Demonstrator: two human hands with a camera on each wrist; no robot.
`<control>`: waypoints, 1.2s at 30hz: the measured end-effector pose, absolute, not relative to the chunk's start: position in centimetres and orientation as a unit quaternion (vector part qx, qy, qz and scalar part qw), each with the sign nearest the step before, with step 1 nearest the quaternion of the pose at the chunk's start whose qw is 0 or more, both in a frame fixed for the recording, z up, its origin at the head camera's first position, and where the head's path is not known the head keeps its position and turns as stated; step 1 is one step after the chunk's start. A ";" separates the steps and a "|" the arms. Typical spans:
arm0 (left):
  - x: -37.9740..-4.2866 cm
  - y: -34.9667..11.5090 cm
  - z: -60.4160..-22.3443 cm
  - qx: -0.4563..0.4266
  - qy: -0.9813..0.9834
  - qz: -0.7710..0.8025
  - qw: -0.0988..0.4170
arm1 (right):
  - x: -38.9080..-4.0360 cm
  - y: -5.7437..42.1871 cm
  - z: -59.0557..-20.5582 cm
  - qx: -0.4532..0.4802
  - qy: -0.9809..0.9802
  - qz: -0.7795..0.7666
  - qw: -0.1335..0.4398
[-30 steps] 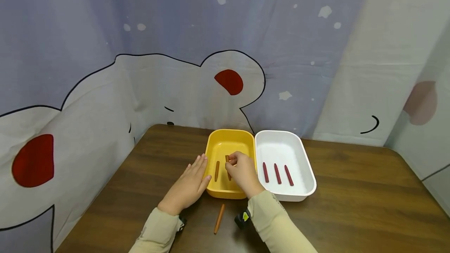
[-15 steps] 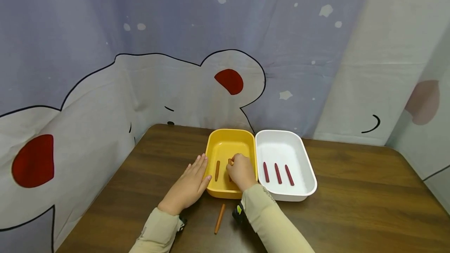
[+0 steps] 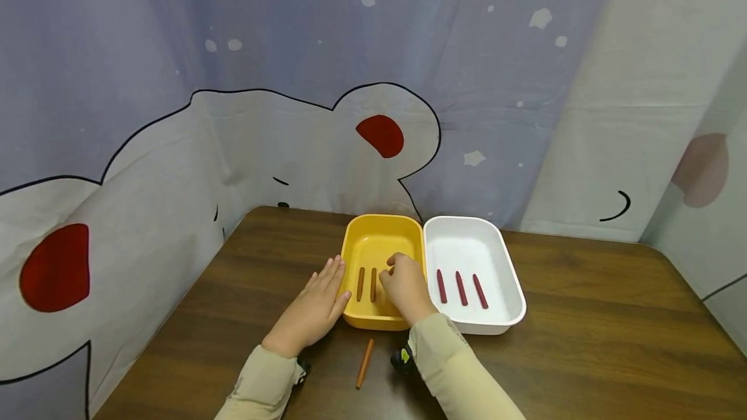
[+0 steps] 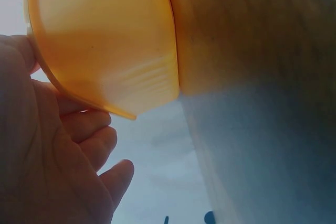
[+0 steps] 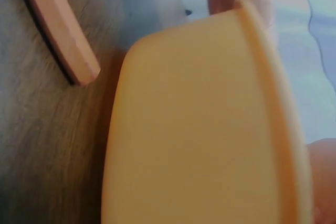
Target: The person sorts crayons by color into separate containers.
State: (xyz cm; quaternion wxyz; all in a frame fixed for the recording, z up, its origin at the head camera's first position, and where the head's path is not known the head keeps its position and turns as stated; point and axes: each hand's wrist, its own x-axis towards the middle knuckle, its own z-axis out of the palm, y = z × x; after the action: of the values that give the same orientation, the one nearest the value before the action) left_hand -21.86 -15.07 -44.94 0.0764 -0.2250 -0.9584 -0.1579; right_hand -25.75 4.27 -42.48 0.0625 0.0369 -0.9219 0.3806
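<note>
The yellow tray holds two brown crayons, the left crayon and the right crayon, lying side by side. My left hand rests with straight fingers along the tray's left rim. In the left wrist view its fingers show against the rim's outside. My right hand is over the right part of the yellow tray, fingers bent, thumb and index apart, with nothing between them. Before the tray lies an orange-brown crayon on the table, its faceted end large in the right wrist view.
A white tray stands against the yellow one on its right. Inside are three dark red crayons, spaced apart. The wooden table reaches back to a patterned curtain.
My right hand has let go of the second brown crayon, which now lies beside the first, and has drawn slightly right of it. My left hand has stayed at the rim.
</note>
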 end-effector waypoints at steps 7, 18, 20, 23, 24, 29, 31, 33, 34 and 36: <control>-21.8 -15.2 -45.1 -0.229 -0.957 -0.158 0.081 | -24.1 5.1 -41.6 0.052 -0.911 0.399 0.089; -21.7 -15.3 -45.2 -0.230 -0.956 -0.164 0.083 | -20.7 6.3 -40.5 0.103 -0.888 0.432 0.117; -21.7 -15.3 -45.2 -0.230 -0.956 -0.163 0.083 | -20.0 6.4 -40.4 0.116 -0.884 0.436 0.122; -21.7 -15.3 -45.1 -0.227 -0.957 -0.163 0.080 | -19.0 6.5 -40.3 0.132 -0.880 0.439 0.124; -21.7 -15.3 -45.1 -0.227 -0.957 -0.163 0.080 | -18.7 6.5 -40.3 0.137 -0.878 0.441 0.124; -21.7 -15.2 -45.2 -0.226 -0.957 -0.162 0.081 | -17.2 6.6 -40.8 0.152 -0.875 0.447 0.107; -21.8 -15.2 -45.2 -0.227 -0.957 -0.161 0.081 | -16.7 6.6 -41.0 0.159 -0.875 0.447 0.097; -21.8 -15.2 -45.2 -0.229 -0.956 -0.161 0.082 | -16.3 6.6 -41.3 0.165 -0.875 0.448 0.087; -21.8 -15.2 -45.2 -0.230 -0.956 -0.162 0.082 | -16.2 6.6 -41.5 0.168 -0.874 0.450 0.082; -21.8 -15.2 -45.2 -0.231 -0.956 -0.162 0.081 | -15.9 6.5 -41.8 0.173 -0.872 0.452 0.073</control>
State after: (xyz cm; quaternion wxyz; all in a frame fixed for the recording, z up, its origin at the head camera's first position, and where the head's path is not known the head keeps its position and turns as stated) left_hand -21.82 -15.21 -45.15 0.0810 -0.2309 -0.9560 -0.1620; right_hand -15.90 6.53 -41.79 0.0729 0.1725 -0.8723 0.4517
